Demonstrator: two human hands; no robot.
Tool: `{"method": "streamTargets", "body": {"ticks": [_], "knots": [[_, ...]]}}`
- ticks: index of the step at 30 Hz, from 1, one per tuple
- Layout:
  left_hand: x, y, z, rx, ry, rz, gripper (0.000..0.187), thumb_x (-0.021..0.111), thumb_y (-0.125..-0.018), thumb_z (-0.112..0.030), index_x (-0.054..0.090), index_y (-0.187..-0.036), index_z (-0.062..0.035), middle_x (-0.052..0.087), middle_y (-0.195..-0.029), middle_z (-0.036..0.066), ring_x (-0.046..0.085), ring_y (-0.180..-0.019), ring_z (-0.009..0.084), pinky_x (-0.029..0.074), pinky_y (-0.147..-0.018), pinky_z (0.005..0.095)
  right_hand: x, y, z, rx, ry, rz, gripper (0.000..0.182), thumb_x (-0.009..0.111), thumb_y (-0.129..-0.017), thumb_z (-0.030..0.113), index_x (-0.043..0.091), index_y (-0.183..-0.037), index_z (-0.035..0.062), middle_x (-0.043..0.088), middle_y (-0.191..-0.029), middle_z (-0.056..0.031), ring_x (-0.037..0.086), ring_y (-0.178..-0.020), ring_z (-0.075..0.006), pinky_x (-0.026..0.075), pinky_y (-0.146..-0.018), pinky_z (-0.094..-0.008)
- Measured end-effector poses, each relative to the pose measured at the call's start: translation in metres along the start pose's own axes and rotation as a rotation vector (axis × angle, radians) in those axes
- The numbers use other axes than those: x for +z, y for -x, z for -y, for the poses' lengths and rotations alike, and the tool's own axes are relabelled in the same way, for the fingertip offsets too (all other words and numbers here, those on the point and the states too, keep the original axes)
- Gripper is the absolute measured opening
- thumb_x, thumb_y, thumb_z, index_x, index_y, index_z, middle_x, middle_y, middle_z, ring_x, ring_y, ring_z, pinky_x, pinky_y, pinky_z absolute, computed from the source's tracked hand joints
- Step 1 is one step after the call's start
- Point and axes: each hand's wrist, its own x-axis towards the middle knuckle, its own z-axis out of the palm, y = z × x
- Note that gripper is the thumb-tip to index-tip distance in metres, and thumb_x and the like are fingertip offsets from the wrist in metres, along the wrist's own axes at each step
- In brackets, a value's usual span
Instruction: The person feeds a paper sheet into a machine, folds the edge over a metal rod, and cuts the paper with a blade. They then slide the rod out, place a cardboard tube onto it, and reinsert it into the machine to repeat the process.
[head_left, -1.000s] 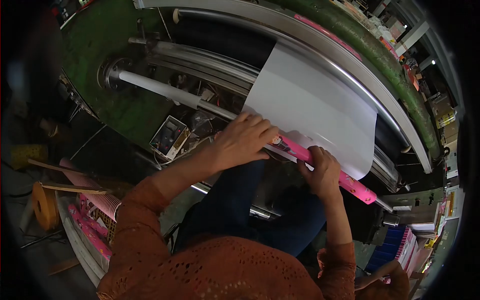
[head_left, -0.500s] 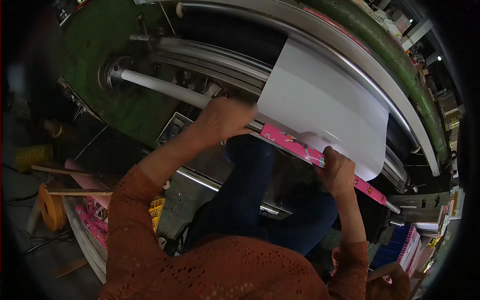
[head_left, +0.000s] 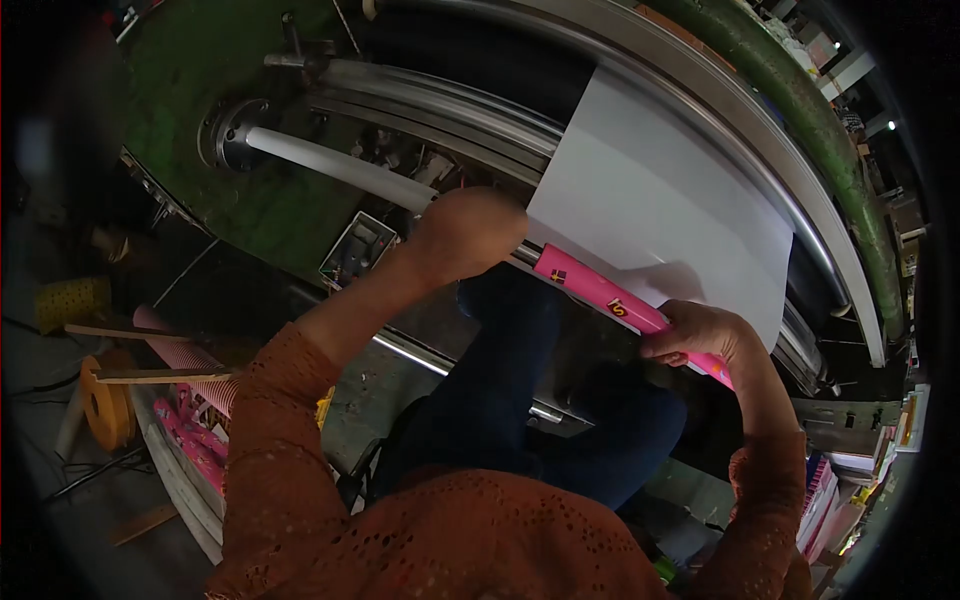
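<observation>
A pink roll of printed wrap (head_left: 600,292) sits around a metal shaft (head_left: 524,253) that runs slantwise in front of me. My left hand (head_left: 468,235) is closed around the shaft, just left of the roll; its fingertips are hidden underneath. On the other side, my right hand (head_left: 703,335) is closed on the roll near its right part, thumb and fingers curled over the pink surface. Behind the roll, a wide white sheet (head_left: 665,180) comes down from the machine's rollers toward it. Left of my left hand, a white tube (head_left: 335,168) continues to a round metal flange (head_left: 238,135).
Long metal rollers (head_left: 440,105) and a green machine frame (head_left: 775,100) curve across the back. A small parts tray (head_left: 358,248) stands below the tube. At lower left are an orange tape roll (head_left: 106,402), wooden strips (head_left: 160,377) and pink rolls (head_left: 190,440).
My right hand has moved right along the roll and changed its grip. The roll's visible print differs, with the roll turned. My left hand stays at the shaft, slightly shifted.
</observation>
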Motion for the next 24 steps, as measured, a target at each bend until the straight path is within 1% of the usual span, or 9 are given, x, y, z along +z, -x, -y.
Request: {"method": "streamTargets", "body": {"ticks": [2, 4, 5, 7, 10, 12, 17, 22, 24], "knots": [[-0.007, 0.0, -0.002, -0.012, 0.01, 0.022, 0.037, 0.081, -0.059, -0.029, 0.052, -0.077, -0.0144, 0.048, -0.068, -0.001, 0.052, -0.066, 0.0165, 0.042, -0.058, 0.0302, 0.011, 0.005, 0.008, 0.008, 0.07, -0.058, 0.023, 0.072, -0.084, 0.019, 0.057, -0.085, 0.0018, 0.053, -0.062, 0.0002, 0.049, -0.054, -0.008, 0.042, -0.052, -0.0225], [-0.021, -0.005, -0.003, -0.109, 0.224, 0.206, 0.044, 0.082, -0.054, -0.023, 0.051, -0.084, -0.013, 0.054, -0.081, 0.002, 0.057, -0.084, 0.0212, 0.045, -0.072, 0.035, 0.027, 0.013, 0.017, -0.027, 0.24, -0.334, 0.019, 0.071, -0.082, 0.013, 0.056, -0.078, 0.0021, 0.052, -0.061, 0.0003, 0.049, -0.052, -0.0092, 0.038, -0.049, -0.0238], [-0.031, -0.009, 0.003, -0.107, 0.224, 0.207, 0.044, 0.082, -0.054, -0.023, 0.051, -0.084, -0.013, 0.054, -0.081, 0.002, 0.057, -0.084, 0.0212, 0.045, -0.072, 0.035, 0.024, 0.011, 0.015, -0.028, 0.238, -0.334, 0.019, 0.071, -0.082, 0.013, 0.056, -0.078, 0.0021, 0.052, -0.061, 0.0003, 0.049, -0.052, -0.0092, 0.038, -0.049, -0.0238], [-0.054, -0.008, 0.026, -0.035, 0.157, 0.087, 0.04, 0.081, -0.06, -0.02, 0.055, -0.089, -0.0128, 0.059, -0.092, 0.001, 0.058, -0.093, 0.0204, 0.046, -0.076, 0.0358, 0.012, 0.006, 0.008, 0.01, 0.104, -0.152, 0.021, 0.071, -0.082, 0.016, 0.056, -0.077, 0.0025, 0.051, -0.06, -0.0001, 0.049, -0.052, -0.0096, 0.038, -0.05, -0.0243], [-0.053, 0.013, 0.07, -0.145, 0.048, 0.266, 0.036, 0.08, -0.062, -0.019, 0.055, -0.087, -0.0128, 0.063, -0.09, 0.003, 0.062, -0.093, 0.0237, 0.049, -0.076, 0.0374, 0.002, 0.004, 0.005, -0.003, 0.02, 0.014, 0.02, 0.069, -0.083, 0.015, 0.055, -0.075, 0.0031, 0.05, -0.059, -0.0004, 0.047, -0.051, -0.0103, 0.037, -0.05, -0.025], [-0.036, 0.02, 0.073, -0.144, 0.203, 0.394, 0.031, 0.077, -0.064, -0.017, 0.055, -0.084, -0.0121, 0.062, -0.078, 0.004, 0.065, -0.08, 0.0251, 0.051, -0.069, 0.0374, -0.002, 0.003, 0.004, 0.0, -0.021, 0.039, 0.02, 0.069, -0.083, 0.014, 0.054, -0.074, 0.0035, 0.049, -0.058, -0.0004, 0.046, -0.051, -0.0105, 0.037, -0.05, -0.0254], [-0.021, -0.02, -0.003, -0.105, 0.237, 0.438, 0.033, 0.077, -0.061, -0.017, 0.054, -0.085, -0.0102, 0.06, -0.075, 0.004, 0.064, -0.075, 0.0259, 0.049, -0.064, 0.038, -0.005, 0.003, -0.001, 0.006, -0.043, 0.095, 0.019, 0.067, -0.084, 0.012, 0.053, -0.073, 0.0038, 0.046, -0.057, -0.0005, 0.044, -0.05, -0.011, 0.037, -0.05, -0.0258], [-0.021, -0.027, -0.012, -0.04, 0.135, 0.361, 0.031, 0.077, -0.065, -0.022, 0.054, -0.082, -0.0099, 0.061, -0.07, 0.005, 0.065, -0.067, 0.0246, 0.05, -0.061, 0.0357, -0.007, 0.006, -0.006, 0.033, 0.004, 0.076, 0.021, 0.067, -0.084, 0.015, 0.054, -0.074, 0.0029, 0.049, -0.057, -0.0011, 0.046, -0.05, -0.0113, 0.038, -0.05, -0.0253], [-0.029, -0.033, -0.012, -0.07, 0.292, 0.496, 0.035, 0.076, -0.072, -0.029, 0.056, -0.094, -0.0105, 0.059, -0.077, 0.004, 0.063, -0.075, 0.0241, 0.05, -0.063, 0.0357, -0.008, 0.006, -0.007, 0.019, 0.061, 0.059, 0.023, 0.069, -0.084, 0.021, 0.055, -0.077, 0.0032, 0.051, -0.059, -0.0004, 0.049, -0.051, -0.0104, 0.039, -0.051, -0.0253]]}}
